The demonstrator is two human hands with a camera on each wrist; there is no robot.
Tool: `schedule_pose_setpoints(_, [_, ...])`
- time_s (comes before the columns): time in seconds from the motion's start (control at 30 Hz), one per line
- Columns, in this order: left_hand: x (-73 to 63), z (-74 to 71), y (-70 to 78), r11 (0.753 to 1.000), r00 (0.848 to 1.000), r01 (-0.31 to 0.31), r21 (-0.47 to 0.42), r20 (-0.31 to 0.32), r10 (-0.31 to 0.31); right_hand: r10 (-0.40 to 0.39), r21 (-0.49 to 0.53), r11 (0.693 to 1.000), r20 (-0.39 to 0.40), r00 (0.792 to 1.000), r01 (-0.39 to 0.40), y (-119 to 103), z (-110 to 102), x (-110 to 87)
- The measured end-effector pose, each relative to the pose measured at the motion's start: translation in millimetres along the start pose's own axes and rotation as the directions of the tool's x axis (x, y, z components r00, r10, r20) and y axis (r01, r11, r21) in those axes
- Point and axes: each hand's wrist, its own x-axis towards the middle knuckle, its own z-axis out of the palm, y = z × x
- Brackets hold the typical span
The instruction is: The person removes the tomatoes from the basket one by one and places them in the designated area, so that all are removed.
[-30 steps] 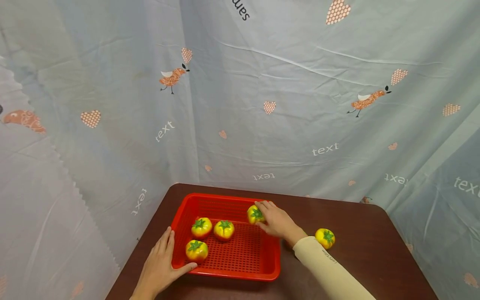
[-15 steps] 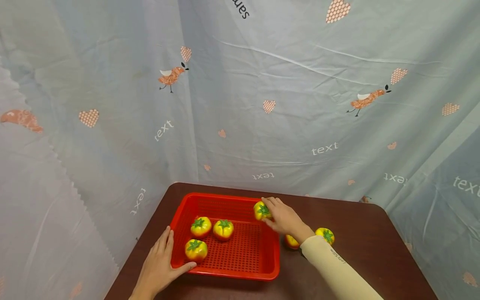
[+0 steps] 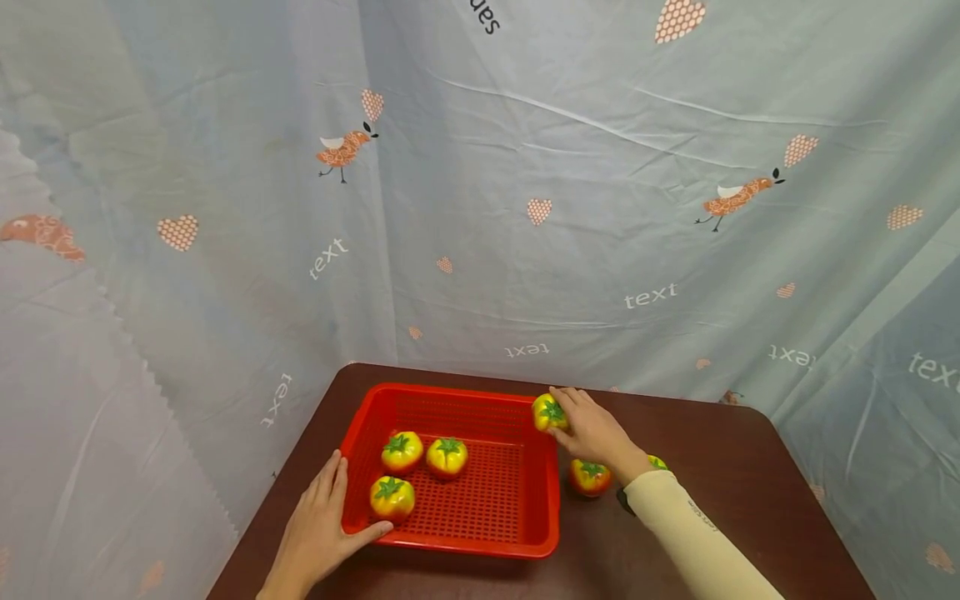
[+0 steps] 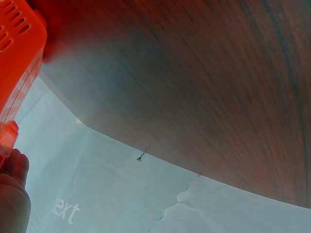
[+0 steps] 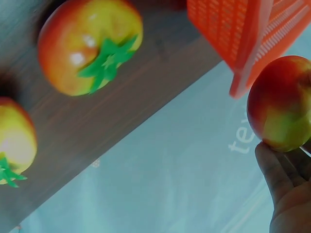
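In the head view, a red plastic basket (image 3: 480, 546) stands on the table, with three yellow-red tomatoes, glossy and artificial-looking, inside: the left one (image 3: 402, 452), the middle one (image 3: 447, 458) and the front one (image 3: 392, 498). My left hand (image 3: 318, 525) rests against its front-left corner, fingers straight along the side and thumb on the front rim. Just above the basket's back-right corner, my right hand (image 3: 596, 429) holds another tomato (image 3: 549, 413) between thumb and fingers. The right wrist view shows this held tomato (image 5: 282, 104) from below, its underside red.
Right of the basket, one tomato (image 3: 589, 478) sits on the dark brown table (image 3: 720, 492). A further tomato (image 3: 657, 462) is mostly hidden behind the right wrist. A grey-blue patterned curtain (image 3: 480, 208) hangs around the table's back and sides.
My right hand has moved rightward and slightly back with its tomato, from over the basket's inside to its right rim. The left hand and the tomatoes in the basket stay put.
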Motion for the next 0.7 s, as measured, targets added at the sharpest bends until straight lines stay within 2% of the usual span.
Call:
schedule_pose_setpoints(0.3, [1.7,-1.7,0.7,1.000,1.000,0.002,0.004,0.004,-0.002,0.069,0.016,0.997,-0.026,0.997,-0.069,23,-6,-11.4])
schedule_pose_setpoints(0.53, [1.3,-1.2,0.6,1.000,1.000,0.001,0.001,0.007,-0.001,0.080,0.002,0.997,-0.045,0.996,-0.080,44,-16,-20.1])
schedule_pose_setpoints(0.7, [1.2,-0.1,-0.1,1.000,1.000,-0.002,0.003,0.003,0.002,0.133,0.014,0.991,-0.036,0.991,-0.132,59,-25,-27.6])
